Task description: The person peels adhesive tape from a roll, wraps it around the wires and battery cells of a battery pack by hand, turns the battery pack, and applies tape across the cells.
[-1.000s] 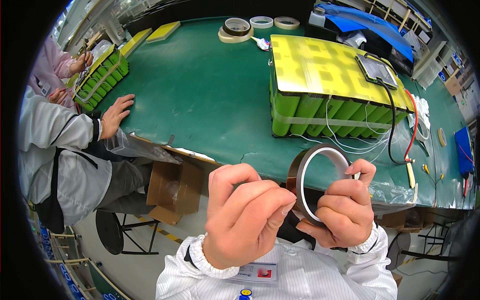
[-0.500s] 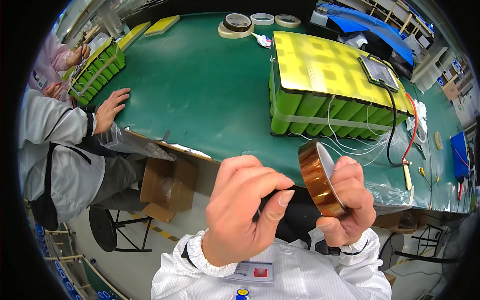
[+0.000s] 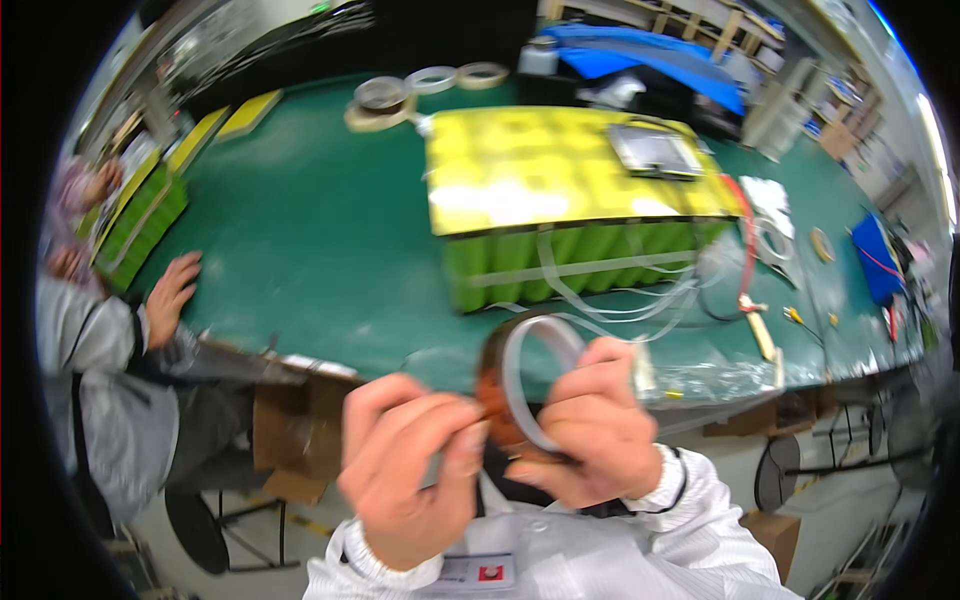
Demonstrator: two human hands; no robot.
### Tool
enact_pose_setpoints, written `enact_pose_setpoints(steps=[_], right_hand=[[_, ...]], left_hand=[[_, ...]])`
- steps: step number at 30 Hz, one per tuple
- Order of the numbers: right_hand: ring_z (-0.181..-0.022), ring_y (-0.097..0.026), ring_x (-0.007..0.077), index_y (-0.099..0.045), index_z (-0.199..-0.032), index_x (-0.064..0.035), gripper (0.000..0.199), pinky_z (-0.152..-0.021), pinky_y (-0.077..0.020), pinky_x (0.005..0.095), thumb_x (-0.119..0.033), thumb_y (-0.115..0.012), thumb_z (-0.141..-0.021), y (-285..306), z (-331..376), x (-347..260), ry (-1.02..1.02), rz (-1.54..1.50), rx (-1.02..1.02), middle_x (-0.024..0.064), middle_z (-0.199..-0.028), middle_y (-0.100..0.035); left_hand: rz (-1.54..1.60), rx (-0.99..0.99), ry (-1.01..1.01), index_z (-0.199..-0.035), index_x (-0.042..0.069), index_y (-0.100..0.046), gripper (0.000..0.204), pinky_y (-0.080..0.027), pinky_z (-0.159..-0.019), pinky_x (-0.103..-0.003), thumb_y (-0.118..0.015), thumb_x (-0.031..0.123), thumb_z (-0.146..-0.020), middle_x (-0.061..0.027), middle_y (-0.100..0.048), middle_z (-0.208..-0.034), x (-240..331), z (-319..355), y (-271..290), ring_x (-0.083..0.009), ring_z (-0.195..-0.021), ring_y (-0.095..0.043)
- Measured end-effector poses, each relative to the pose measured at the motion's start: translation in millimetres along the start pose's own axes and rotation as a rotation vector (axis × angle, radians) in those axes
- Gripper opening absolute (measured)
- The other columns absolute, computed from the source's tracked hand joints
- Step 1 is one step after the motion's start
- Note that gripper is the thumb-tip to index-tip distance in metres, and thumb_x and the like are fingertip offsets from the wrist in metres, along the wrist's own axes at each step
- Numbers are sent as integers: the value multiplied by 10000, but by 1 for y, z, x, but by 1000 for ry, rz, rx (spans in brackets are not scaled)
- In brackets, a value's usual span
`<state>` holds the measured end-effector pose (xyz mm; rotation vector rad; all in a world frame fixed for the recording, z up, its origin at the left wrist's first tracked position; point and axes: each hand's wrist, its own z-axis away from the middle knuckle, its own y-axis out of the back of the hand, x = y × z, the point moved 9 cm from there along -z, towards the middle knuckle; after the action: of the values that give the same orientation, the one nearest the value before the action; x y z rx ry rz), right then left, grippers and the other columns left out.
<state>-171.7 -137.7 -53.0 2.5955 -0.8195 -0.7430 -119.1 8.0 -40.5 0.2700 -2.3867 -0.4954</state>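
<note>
In front of my chest, a roll of amber tape (image 3: 494,395) with a white core stands on edge. My right hand (image 3: 602,432) is closed round the near right side of the roll. At the roll's left side, my left hand (image 3: 410,465) has its thumb and index finger pinched together. What lies between those fingertips is blurred. Beyond my hands, a battery pack (image 3: 530,205) of green cells with a yellow top sheet sits on the green table (image 3: 330,220). A small display module (image 3: 655,152) is on top, and white wires (image 3: 590,310) hang from its near side.
Tape rolls (image 3: 378,100) lie at the far edge. At left, a co-worker's hand (image 3: 170,298) rests on the table near another green pack (image 3: 143,225). Right of the pack are a red cable (image 3: 748,245), a blue block (image 3: 878,258) and clear plastic film (image 3: 705,375).
The view has shifted, with the pack now further left in it. My left fingertips have come closer to the amber tape roll, which has turned to show more of its core.
</note>
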Motion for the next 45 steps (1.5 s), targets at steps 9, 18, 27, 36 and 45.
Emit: enact_pose_setpoints(steps=[9,18,27,36,45], right_hand=[[-748,-506,183,-547,-755,-84,232,-828,-341,450,-197,-748,-783,-1,2,-5,41,87,-11,5,-702,-401],[-754,-473,194,-510,-725,-101,230,-816,-348,440,-190,-707,-805,-4,17,-7,4,101,-77,10,-698,-412],[-761,-547,244,-606,-815,-70,283,-790,-340,442,-232,-822,-728,31,29,13,-179,65,14,30,-767,-542],[-693,-524,248,-569,-837,-39,355,-691,-360,396,-262,-837,-767,36,31,17,-125,-112,48,57,-730,-576],[-782,-575,234,-650,-883,0,386,-707,-390,399,-219,-899,-685,14,36,16,-150,-243,115,65,-842,-644]], left_hand=[[-155,-199,-117,-967,-43,-652,143,-461,-792,-420,-665,2,-832,-169,-658,-900,17,-5,-6,-360,-874,-565],[-308,-289,-226,-857,-37,-615,132,-460,-739,-403,-637,-66,-730,-137,-624,-808,23,2,-23,-353,-815,-536],[-164,-183,-353,-751,30,-651,166,-470,-646,-377,-682,-7,-592,-68,-626,-767,38,-11,-40,-284,-749,-574],[201,-252,-3,-904,-29,-687,169,-518,-757,-336,-779,67,-800,-112,-701,-872,14,-6,-36,-257,-834,-621],[731,-135,296,-1172,-49,-534,409,-502,-912,-312,-762,8,-836,-184,-693,-1097,3,26,-54,-193,-1031,-662]])
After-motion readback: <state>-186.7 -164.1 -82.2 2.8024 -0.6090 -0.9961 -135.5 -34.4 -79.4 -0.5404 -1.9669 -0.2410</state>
